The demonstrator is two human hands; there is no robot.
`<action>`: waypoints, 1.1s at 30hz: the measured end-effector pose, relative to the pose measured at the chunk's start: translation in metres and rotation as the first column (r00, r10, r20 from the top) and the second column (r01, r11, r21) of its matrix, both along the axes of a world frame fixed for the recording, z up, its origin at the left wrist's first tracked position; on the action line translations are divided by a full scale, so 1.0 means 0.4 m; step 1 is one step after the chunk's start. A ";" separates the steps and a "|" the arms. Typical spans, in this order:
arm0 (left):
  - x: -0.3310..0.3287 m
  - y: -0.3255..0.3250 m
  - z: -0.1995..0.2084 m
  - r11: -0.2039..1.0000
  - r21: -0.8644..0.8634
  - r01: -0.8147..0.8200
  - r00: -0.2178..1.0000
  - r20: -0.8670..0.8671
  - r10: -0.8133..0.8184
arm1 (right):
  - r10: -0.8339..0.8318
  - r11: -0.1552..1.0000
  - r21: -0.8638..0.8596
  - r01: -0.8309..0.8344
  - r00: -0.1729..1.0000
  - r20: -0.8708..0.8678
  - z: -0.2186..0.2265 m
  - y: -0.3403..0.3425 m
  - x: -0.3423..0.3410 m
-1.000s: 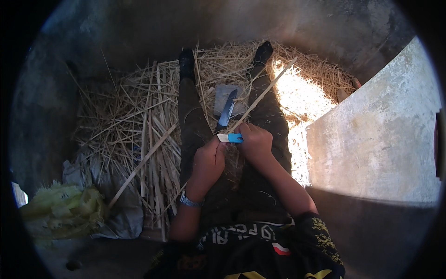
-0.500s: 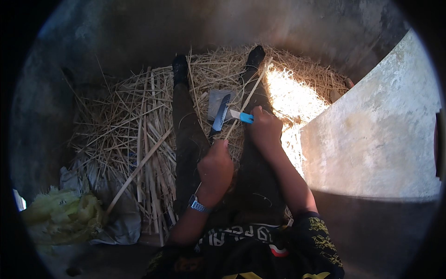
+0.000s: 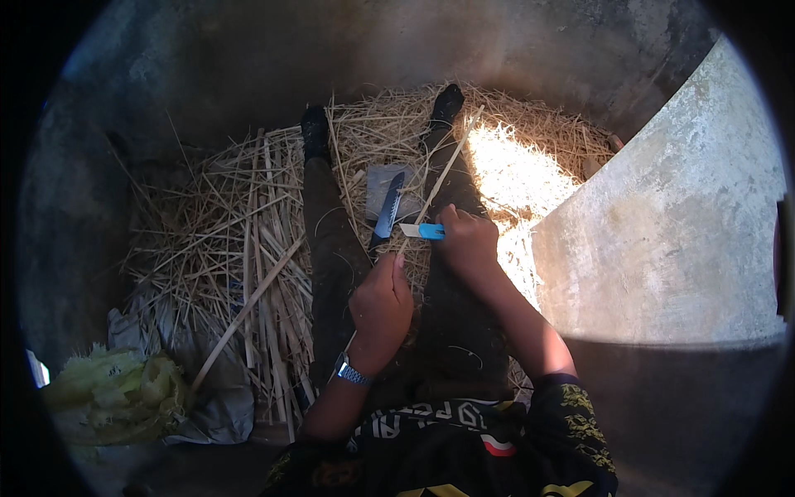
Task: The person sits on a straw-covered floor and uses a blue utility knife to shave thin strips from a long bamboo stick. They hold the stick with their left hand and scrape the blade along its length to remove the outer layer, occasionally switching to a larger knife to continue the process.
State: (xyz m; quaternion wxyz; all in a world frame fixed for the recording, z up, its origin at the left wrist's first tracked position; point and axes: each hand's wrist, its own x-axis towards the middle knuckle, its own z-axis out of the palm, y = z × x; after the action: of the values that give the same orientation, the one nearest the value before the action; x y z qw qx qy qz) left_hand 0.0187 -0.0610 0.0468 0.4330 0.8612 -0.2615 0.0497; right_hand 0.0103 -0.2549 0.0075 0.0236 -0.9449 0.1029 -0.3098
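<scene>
My left hand (image 3: 381, 306), with a metal watch (image 3: 351, 370) on its wrist, is closed on a long thin pale strip (image 3: 454, 157), its thumb extended along the strip. The strip slants away to the upper right over my right leg, and a short end shows below the hand. My right hand (image 3: 469, 244) is closed around a small knife with a blue handle (image 3: 431, 232). Its pale blade points left and lies across the strip, just beyond my left thumb. Between my legs lies a larger dark-handled knife (image 3: 388, 206) with a toothed back, partly over a grey flat piece (image 3: 379, 182).
Straw and loose strips (image 3: 257, 248) cover the floor around my outstretched legs. A yellow-green bundle (image 3: 120, 393) sits at the lower left beside a grey sheet (image 3: 219, 410). A curved concrete wall (image 3: 373, 41) rises ahead, and a pale slab (image 3: 662, 224) stands to the right.
My right hand has drawn the blue-handled knife back toward me along the strip, closer to my left hand. The left hand keeps its hold, and the larger knife stays in place.
</scene>
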 end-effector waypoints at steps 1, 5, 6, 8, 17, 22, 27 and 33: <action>0.001 0.002 0.000 1.000 0.004 0.002 1.000 0.002 -0.002 | -0.049 0.999 0.005 0.048 0.999 0.024 0.004 -0.003 0.003; -0.030 0.012 -0.002 0.996 0.085 -0.041 0.997 0.068 0.035 | -0.050 0.992 -0.099 0.083 0.951 0.304 0.083 -0.066 0.048; -0.026 0.001 0.009 0.996 0.076 -0.035 0.995 0.100 0.028 | -0.068 0.996 -0.028 0.082 0.941 0.330 0.080 -0.066 0.054; -0.015 -0.011 0.016 0.997 0.065 -0.045 0.986 0.162 0.034 | -0.095 0.995 0.058 0.079 0.922 0.376 0.064 -0.055 0.085; 0.019 -0.002 -0.003 0.985 0.143 -0.093 0.966 0.251 0.055 | -0.225 0.875 0.481 0.061 0.930 0.291 -0.006 0.010 0.141; 0.015 0.006 -0.023 0.989 0.118 -0.088 0.946 0.320 0.046 | -0.258 0.596 0.797 -0.099 0.916 0.307 -0.046 0.054 0.136; 0.005 0.030 0.007 0.973 0.205 -0.103 0.974 0.221 0.056 | -0.425 -0.110 0.954 -0.279 0.881 0.209 -0.086 -0.006 0.139; 0.025 0.057 -0.008 0.988 0.053 -0.147 0.956 0.265 0.128 | -0.524 -0.259 0.807 -0.531 0.779 0.344 -0.042 -0.144 -0.023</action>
State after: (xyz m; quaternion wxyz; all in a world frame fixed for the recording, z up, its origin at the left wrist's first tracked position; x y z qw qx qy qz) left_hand 0.0286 -0.0384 0.0436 0.3589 0.8784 -0.2571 0.1831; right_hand 0.0010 -0.3123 -0.0091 0.7971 -0.3603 0.2872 -0.3903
